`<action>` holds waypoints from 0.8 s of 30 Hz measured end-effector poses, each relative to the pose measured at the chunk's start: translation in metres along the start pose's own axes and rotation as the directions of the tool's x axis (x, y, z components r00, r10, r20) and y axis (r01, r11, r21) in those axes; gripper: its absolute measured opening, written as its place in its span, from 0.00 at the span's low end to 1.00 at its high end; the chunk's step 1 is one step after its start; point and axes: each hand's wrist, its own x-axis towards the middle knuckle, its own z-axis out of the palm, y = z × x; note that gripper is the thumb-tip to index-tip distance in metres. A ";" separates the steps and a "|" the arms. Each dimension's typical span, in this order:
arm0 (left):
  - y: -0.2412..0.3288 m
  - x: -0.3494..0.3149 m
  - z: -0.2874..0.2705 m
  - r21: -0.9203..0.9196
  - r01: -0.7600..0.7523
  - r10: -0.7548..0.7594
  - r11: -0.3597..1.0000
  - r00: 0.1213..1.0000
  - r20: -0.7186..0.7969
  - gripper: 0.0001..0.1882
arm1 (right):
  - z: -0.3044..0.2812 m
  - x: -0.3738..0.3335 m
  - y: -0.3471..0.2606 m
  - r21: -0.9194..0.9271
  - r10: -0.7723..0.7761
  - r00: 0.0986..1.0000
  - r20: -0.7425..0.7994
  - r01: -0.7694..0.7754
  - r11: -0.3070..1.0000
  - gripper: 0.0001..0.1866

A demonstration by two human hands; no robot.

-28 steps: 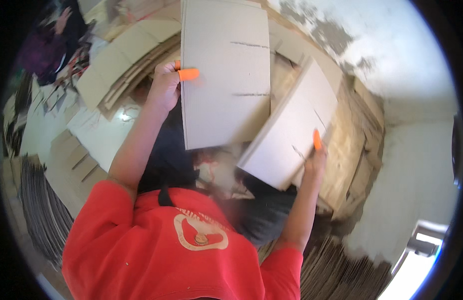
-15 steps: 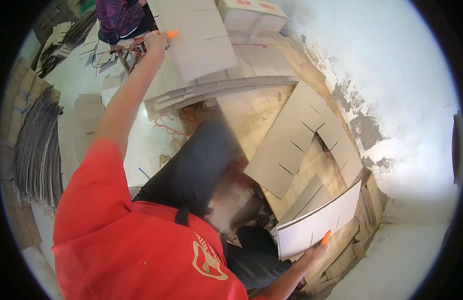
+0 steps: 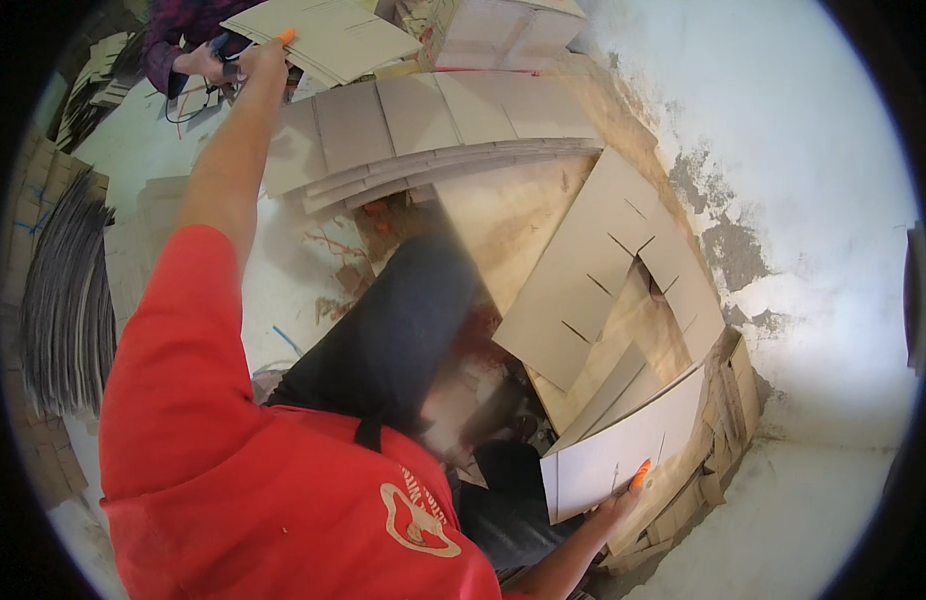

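Left hand (image 3: 266, 58) stretched far out and up, orange-tipped fingers (image 3: 286, 36) closed on the near corner of a flat brown cardboard sheet (image 3: 323, 38), holding it clear above the stack of flattened cartons (image 3: 433, 125). Right hand (image 3: 623, 500) down low by the lower edge, pinched shut on the bottom edge of a white-faced cardboard sheet (image 3: 623, 455), orange fingertip (image 3: 641, 473) pressed against its face. That sheet tilted up on edge, leaning toward the pile of slotted carton blanks (image 3: 593, 270) resting against the wall.

Surroundings pretty rough: whitewashed wall (image 3: 783, 150) on the right with patches of flaked-off paint and bare grey showing through, pale concrete floor (image 3: 813, 520) at its foot. Pale, scuffed floor on the left too, with scraps and bits of red string scattered near the stack. Cardboard basically everywhere: ribbed bundles of corrugated board (image 3: 63, 290) standing on edge along the left rim, more brown sheets wedged low beside the wall under the white-faced one. Built-up boxes (image 3: 503, 25) at the top just behind the raised sheet.

Another person (image 3: 183, 45) in dark purple clothing at the top left, a hand close to the raised sheet's left end, hard to tell whether touching it. Red shirt (image 3: 253, 470) and dark trousers filling the lower middle of the view.
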 end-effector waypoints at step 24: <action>-0.077 -0.337 -0.062 0.275 0.063 -0.280 0.959 0.085 0.956 0.12 | -0.074 -0.033 -0.140 -0.440 -0.408 0.890 -0.204 0.288 0.850 0.22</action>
